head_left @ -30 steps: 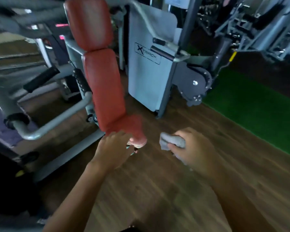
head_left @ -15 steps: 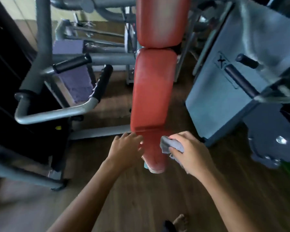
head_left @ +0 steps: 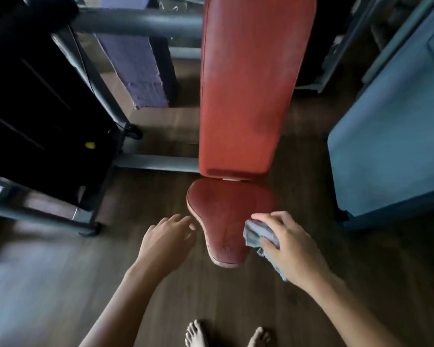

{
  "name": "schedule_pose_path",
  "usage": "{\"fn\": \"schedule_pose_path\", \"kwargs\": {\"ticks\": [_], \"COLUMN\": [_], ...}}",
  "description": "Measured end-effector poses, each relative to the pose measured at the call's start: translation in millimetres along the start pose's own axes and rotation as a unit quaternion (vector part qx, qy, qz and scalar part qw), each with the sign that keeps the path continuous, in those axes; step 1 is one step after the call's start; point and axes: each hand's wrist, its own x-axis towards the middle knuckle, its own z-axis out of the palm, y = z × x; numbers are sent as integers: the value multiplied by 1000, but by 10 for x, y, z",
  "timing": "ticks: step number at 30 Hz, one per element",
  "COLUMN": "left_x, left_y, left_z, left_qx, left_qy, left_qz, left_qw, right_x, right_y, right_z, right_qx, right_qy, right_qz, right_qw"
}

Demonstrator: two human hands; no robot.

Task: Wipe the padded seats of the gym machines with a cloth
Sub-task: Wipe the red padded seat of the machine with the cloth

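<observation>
Bare toes [head_left: 198, 333] stand on a dark, wood-grained plank floor [head_left: 60, 284] at the foot of a gym machine, with two bare forearms reaching out above them. The left hand [head_left: 166, 236] is open, its fingers relaxed and slightly spread just beside the left rim of the seat; whether the fingertips touch the rim cannot be told. The right hand [head_left: 288, 246] grips a crumpled blue-grey cloth [head_left: 257, 234], thumb and fingers curled round the bunched fabric, a loose tail of which hangs below the palm. The cloth lies against the right side of the padded seat [head_left: 223, 216], near its narrow front end.

The seat is a small, rounded pad, wide at the back and tapering toward the person, covered in worn red vinyl with faint creases and a pale piped edge. Directly behind it rises the long backrest [head_left: 246, 83], a flat red vinyl slab with rounded corners, its surface dull and scuffed; a narrow gap separates the two pads.

To the left, thick grey steel tubes [head_left: 135, 22] form the machine's frame, one running level behind the backrest and others resting on the floor. A black housing [head_left: 35, 96] with a small yellow spot [head_left: 89, 145] fills the left side, and a purple, rough-edged block [head_left: 135, 58] stands beyond it. At right stands a smooth, blue-grey panel [head_left: 386, 146] of a neighbouring machine.
</observation>
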Motion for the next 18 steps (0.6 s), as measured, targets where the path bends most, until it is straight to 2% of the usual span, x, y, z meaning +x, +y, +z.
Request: {"fn": "schedule_pose_path", "kwargs": {"ticks": [9,14,18], "left_x": [978,1223,1261], "left_y": [-335,-584,-706], "left_z": [1386,1946,2201], "left_qx": [-71,-82,-143], "left_qy": [-18,25,106], "left_qz": [9,27,56], "left_qw": [997,996,982], "right_x": [598,868,848], "right_y": [762,881,761], "right_z": [1468,2025,2341], "right_qx": [-36,-50,-71], "right_qy": [-3,53,155], "right_qz": [-65,-71,-69], "right_qw": [997,995,983]}}
